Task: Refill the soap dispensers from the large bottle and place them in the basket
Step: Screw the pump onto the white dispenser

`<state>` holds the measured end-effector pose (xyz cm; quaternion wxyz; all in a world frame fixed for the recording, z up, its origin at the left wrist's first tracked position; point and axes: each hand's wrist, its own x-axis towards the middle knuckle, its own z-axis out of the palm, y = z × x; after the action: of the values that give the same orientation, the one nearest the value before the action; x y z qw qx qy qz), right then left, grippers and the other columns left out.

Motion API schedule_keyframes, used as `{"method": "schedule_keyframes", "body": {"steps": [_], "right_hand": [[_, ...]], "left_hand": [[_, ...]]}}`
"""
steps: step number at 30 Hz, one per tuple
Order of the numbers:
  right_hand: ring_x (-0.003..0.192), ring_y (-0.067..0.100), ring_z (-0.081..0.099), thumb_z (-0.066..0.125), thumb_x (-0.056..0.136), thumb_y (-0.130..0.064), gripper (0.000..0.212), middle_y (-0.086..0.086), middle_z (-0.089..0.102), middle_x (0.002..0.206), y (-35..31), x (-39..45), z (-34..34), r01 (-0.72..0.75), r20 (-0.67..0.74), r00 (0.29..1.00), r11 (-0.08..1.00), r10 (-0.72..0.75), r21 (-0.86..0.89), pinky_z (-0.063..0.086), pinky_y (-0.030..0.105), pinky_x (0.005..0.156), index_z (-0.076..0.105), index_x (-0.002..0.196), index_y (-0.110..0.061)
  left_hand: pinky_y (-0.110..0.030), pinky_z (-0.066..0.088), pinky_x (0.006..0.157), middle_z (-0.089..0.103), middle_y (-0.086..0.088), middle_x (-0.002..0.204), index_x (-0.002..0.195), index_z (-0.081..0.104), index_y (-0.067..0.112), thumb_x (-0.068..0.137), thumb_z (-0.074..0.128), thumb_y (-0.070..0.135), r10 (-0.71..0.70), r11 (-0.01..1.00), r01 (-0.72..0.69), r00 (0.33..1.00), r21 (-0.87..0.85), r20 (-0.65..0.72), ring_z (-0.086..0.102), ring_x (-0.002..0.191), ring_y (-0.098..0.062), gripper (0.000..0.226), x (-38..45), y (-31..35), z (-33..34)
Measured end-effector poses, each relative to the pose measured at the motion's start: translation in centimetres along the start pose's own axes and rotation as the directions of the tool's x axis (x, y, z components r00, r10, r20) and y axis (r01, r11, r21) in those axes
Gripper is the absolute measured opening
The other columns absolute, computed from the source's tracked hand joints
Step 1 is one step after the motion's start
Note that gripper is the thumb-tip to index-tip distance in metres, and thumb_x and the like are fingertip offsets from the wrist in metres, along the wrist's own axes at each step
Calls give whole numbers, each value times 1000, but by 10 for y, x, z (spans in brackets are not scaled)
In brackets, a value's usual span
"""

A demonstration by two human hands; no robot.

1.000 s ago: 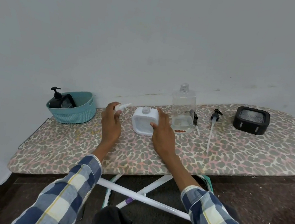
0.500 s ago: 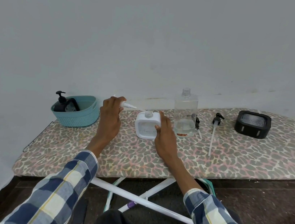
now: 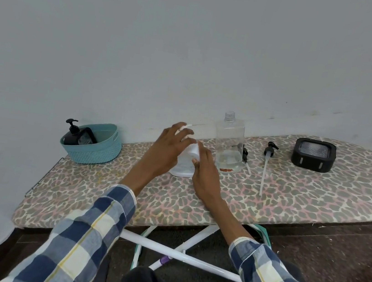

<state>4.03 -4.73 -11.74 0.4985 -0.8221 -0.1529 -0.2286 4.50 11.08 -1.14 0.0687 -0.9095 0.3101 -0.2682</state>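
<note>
A white square soap dispenser (image 3: 183,168) stands on the ironing board (image 3: 291,198), mostly hidden by my hands. My right hand (image 3: 205,167) grips its right side. My left hand (image 3: 169,148) hovers over its top, holding a white pump head whose tip shows between the fingers. Right of them stands the large clear bottle (image 3: 229,144), uncapped and nearly empty. The teal basket (image 3: 97,150) at the left holds a black pump dispenser (image 3: 72,133) and another dark container.
A black pump with a long white tube (image 3: 266,166) lies right of the clear bottle, and a second pump lies partly behind that bottle. A black square container (image 3: 313,156) sits at the far right. The wall runs directly behind the board.
My left hand has moved right with the white pump head, from beside the white dispenser to over its top. My right hand stays on the dispenser.
</note>
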Motion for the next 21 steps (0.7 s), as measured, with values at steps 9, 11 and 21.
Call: {"method": "schedule_keyframes", "body": {"steps": [9, 11, 21], "right_hand": [[133, 25, 56, 40, 116, -29, 52, 9, 44, 160, 2, -1, -2, 22, -11, 1000, 1000, -22, 1, 51, 39, 94, 32, 166, -16], [131, 24, 56, 40, 116, -28, 51, 8, 45, 158, 2, -2, -2, 26, -10, 1000, 1000, -26, 3, 49, 35, 91, 32, 166, -17], [126, 22, 57, 42, 115, -26, 50, 6, 49, 152, 4, 0, 1, 8, -25, 1000, 999, -7, 32, 51, 34, 91, 34, 163, -17]], "left_hand": [[-23, 58, 90, 14, 7, 178, 167, 31, 25, 99, 60, -9, -196, 899, 109, 966, -425, -167, 34, 158, -14, 82, -5, 33, -6], [-14, 51, 96, 31, 5, 169, 162, 37, 25, 100, 73, 9, -416, 753, 213, 887, -622, -201, 51, 141, -9, 74, -3, 38, -4], [-4, 43, 79, 74, 11, 109, 117, 73, 16, 95, 80, 21, -768, 350, 450, 641, -821, 24, 64, 96, 15, 23, 2, 33, 23]]}}
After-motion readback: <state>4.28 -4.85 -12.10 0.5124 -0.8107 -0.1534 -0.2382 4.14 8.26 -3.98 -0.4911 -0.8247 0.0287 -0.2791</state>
